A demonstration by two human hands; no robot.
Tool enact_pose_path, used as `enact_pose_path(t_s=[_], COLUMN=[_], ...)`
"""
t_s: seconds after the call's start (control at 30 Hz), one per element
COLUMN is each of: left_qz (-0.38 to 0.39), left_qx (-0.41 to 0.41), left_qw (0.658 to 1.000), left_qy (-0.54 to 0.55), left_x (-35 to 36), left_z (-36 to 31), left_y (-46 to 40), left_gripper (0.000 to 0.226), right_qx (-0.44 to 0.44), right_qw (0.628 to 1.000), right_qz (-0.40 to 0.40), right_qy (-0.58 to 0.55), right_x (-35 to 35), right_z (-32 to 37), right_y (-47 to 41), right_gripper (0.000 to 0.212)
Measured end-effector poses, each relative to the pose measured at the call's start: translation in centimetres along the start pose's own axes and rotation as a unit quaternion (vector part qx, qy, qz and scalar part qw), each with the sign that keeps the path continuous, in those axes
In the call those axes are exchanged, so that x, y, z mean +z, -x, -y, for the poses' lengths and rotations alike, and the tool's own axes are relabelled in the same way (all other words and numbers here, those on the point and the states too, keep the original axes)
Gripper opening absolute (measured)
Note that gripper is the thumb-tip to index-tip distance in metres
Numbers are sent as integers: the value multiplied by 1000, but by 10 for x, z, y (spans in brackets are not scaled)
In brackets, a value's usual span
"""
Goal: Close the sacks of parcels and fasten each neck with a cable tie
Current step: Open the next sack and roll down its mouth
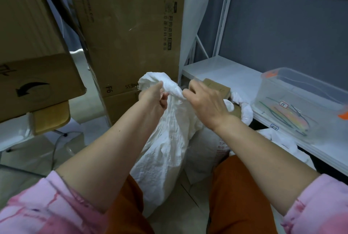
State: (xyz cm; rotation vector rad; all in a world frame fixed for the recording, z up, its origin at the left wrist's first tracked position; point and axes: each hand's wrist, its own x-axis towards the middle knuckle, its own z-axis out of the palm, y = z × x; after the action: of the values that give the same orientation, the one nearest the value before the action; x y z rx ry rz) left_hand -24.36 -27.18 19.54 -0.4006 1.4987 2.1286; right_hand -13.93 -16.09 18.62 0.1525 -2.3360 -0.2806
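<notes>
Pink sleeves (37, 213), pushed up past the elbow, and orange trousers (239, 198) sit nearest us at the bottom edge, and from them our two bare forearms reach toward the middle of the scene. Between our knees stands the crumpled white woven sack (165, 151), its top gathered into a twisted neck (169, 85). Our left hand (154, 100) grips that neck from the left, fingers curled round the bunched cloth. Our right hand (205, 102) meets the neck from the right, its fingertips pinching the twisted end, the back of the hand turned to us. Just beyond the right hand, a second white sack with a rolled-down rim (244, 109) stands open, with brown cardboard parcels (216, 87) showing inside it. To the right, on the low white metal shelf (222, 68), rests a clear plastic tub (301, 100) holding thin green cable ties (280, 115). Tall brown cardboard boxes (131, 26) stand at the far left and centre.
</notes>
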Motion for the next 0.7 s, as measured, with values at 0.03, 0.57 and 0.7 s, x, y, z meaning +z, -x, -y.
enact_pose_path(t_s=[0.03,0.57,0.7], left_qz=[4,78,0], left_qx=[5,-131,-48], left_qw=[1000,988,996], left_qy=[-25,-16,-71], left_x=[0,5,5], left_z=[0,17,4], left_y=[-1,16,10], left_gripper=[13,17,24], right_qx=[-32,263,102], right_qw=[999,920,980], right_qz=[-18,163,146], right_qy=[8,-239,-93], right_x=[-1,1,4], right_z=[1,7,15], right_y=[3,-14,-2], right_gripper=[16,18,22])
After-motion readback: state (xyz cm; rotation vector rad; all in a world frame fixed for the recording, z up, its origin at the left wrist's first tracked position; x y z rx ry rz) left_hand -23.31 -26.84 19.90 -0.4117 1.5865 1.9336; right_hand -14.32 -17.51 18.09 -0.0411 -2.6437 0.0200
